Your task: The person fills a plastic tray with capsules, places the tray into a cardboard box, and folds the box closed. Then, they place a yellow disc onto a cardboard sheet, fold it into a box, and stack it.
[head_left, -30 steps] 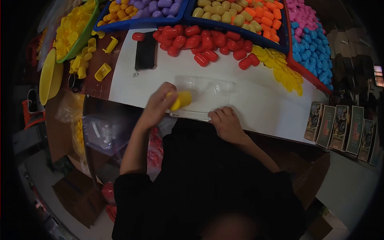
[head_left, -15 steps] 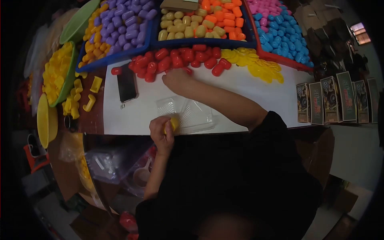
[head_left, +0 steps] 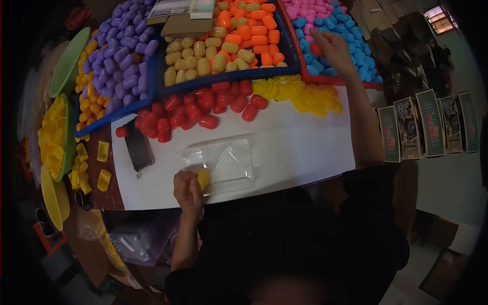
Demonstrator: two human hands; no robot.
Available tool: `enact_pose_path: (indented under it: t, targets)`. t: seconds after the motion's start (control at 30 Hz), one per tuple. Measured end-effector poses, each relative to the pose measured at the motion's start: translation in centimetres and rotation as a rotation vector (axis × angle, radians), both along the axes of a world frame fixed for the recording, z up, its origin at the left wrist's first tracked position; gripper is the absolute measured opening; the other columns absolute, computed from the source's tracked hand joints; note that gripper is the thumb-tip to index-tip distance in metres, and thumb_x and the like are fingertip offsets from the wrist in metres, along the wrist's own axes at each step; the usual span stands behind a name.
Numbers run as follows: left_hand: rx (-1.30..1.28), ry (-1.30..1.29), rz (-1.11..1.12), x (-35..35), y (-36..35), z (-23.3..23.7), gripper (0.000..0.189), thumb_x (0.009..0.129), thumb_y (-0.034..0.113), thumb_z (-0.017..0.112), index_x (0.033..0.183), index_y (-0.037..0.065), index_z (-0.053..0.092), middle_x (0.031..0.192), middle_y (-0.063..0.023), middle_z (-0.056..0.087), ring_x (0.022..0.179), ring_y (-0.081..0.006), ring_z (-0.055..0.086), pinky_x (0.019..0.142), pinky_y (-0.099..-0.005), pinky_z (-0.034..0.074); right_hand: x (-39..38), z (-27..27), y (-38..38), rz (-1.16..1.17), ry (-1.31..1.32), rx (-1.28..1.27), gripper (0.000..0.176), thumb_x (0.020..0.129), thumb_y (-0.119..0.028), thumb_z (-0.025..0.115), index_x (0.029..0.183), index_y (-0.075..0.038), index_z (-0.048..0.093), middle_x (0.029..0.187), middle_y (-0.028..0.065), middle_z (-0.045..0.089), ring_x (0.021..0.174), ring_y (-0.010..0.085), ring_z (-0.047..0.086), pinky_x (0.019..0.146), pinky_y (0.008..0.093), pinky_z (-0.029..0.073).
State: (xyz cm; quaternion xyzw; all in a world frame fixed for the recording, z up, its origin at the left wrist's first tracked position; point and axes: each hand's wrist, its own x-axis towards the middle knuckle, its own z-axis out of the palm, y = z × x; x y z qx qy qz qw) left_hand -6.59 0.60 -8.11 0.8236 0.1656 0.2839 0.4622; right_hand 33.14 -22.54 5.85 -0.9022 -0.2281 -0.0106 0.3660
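Observation:
My left hand (head_left: 188, 192) is closed around a yellow piece (head_left: 203, 180) at the table's front edge. The piece is beside the lower left part of a clear plastic tray (head_left: 226, 165), which lies on the white table top. My right hand (head_left: 333, 50) is raised over the bin of pink and blue capsules (head_left: 352, 38) at the upper right, its fingers closed on a red capsule (head_left: 315, 49). A pile of red capsules (head_left: 195, 105) lies along the front of the blue bins, with flat yellow pieces (head_left: 315, 99) to its right.
Blue bins hold purple capsules (head_left: 122, 56), and beige and orange ones (head_left: 259, 39) with cards (head_left: 188, 23) on top. A black phone (head_left: 138, 147) lies at the left, near a green bowl (head_left: 67, 147) of yellow pieces. Several printed boxes (head_left: 408, 127) stand at the right.
My right hand has moved from the red pile to the pink and blue bin, with a red capsule in it. My left hand still holds the yellow piece. The camera view has shifted.

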Motion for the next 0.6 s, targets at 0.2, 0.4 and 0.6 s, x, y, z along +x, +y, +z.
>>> enact_pose_path:
  t: [0.2,0.4,0.6]
  targets:
    - [-0.007,0.064,-0.014,0.1,0.0,0.7,0.008,0.084,0.005,0.049,0.084,-0.001,0.055,0.082,-0.0129,0.056,0.081,-0.0270,0.053,0.082,-0.0368,0.042,16.5,-4.9,-0.3,-0.103,-0.086,-0.245,0.059,0.068,-0.051,0.074,0.087,0.004,0.061,0.073,0.0105,0.063,0.065,0.0157,0.061,0.057,0.0273,0.049]
    - [-0.068,0.092,0.063,0.2,-0.5,0.9,0.010,0.086,0.008,0.048,0.085,0.000,0.054,0.082,-0.0142,0.055,0.082,-0.0274,0.053,0.084,-0.0369,0.042,20.2,-9.0,3.6,-0.222,0.096,-0.542,0.072,0.068,-0.054,0.070,0.103,0.007,0.056,0.103,0.0242,0.062,0.093,0.0333,0.063,0.078,0.0391,0.051]
    - [-0.055,0.106,0.036,0.2,-0.3,1.0,0.012,0.087,0.009,0.048,0.085,0.000,0.054,0.083,-0.0149,0.055,0.082,-0.0277,0.053,0.084,-0.0370,0.042,22.2,-12.4,4.6,-0.175,-0.148,-0.699,0.067,0.078,-0.048,0.061,0.113,0.008,0.052,0.111,0.0260,0.058,0.101,0.0391,0.058,0.080,0.0435,0.049]
